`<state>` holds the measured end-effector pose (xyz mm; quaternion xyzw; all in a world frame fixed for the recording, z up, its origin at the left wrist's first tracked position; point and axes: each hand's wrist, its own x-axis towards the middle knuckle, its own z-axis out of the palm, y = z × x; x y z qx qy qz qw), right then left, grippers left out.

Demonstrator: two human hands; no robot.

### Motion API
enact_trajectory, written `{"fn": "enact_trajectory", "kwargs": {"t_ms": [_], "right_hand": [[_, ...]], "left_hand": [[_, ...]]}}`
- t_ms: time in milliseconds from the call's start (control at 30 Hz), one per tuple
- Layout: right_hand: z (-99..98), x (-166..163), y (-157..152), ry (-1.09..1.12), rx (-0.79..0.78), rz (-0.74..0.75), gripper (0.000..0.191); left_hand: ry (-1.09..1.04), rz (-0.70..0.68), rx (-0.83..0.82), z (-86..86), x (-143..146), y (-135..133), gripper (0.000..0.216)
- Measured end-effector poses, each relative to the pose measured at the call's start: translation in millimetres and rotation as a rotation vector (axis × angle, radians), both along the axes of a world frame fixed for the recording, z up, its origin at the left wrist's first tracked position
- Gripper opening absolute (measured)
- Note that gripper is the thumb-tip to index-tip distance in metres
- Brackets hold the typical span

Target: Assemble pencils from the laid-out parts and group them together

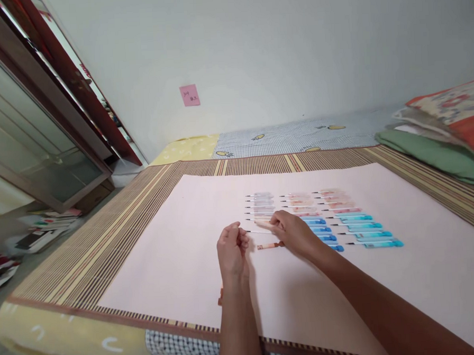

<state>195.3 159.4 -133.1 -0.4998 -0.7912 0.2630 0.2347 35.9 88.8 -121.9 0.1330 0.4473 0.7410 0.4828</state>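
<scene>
My left hand point(232, 251) is raised over the white sheet with its fingers curled into a pinch. Whatever sits between its fingertips is too small to make out. My right hand point(290, 228) is closed around the end of a peach-coloured pen barrel point(263, 224). A thin white pen refill point(259, 232) with a dark tip runs between the two hands. Just below lies an orange-brown pen piece point(269, 245), partly behind my right hand. Another orange-brown piece point(220, 296) peeks out beside my left forearm.
Rows of refills and pen barrels lie on the white sheet point(161, 245): grey, peach, blue point(319, 230) and turquoise point(369, 226). Under the sheet is a striped mat point(105, 232). Folded cloths and a cushion point(451, 108) are piled at right. A pink note point(189, 95) sticks to the wall.
</scene>
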Motion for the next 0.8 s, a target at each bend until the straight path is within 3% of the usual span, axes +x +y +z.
{"fn": "enact_trajectory", "kwargs": {"t_ms": [167,300,433,567,667,800], "right_hand": [[23.4,-4.6,-14.3,0.268,-0.049,0.087,0.013],[33.9,-9.6,-27.4,0.311,-0.026,0.132,0.009],[36.8,-10.9,-32.3,0.393,-0.068,0.143,0.011],[37.5,-2.0,-21.7,0.504,-0.152,0.092,0.026],[33.0,8.7,-10.1,0.441,-0.066,-0.003,0.022],[15.2,13.1,-2.4,0.138,0.019,0.036,0.017]], "left_hand": [[0.023,-0.167,-0.009,2.7,7.0,2.0,0.047],[-0.023,-0.114,-0.02,0.4,7.7,2.3,0.044],[-0.071,-0.152,-0.005,-2.4,3.5,1.7,0.034],[-0.227,0.001,0.044,-0.9,-5.2,1.5,0.015],[-0.361,0.104,0.086,2.5,-10.2,1.4,0.011],[-0.476,0.08,0.11,6.6,-9.5,1.6,0.017]]}}
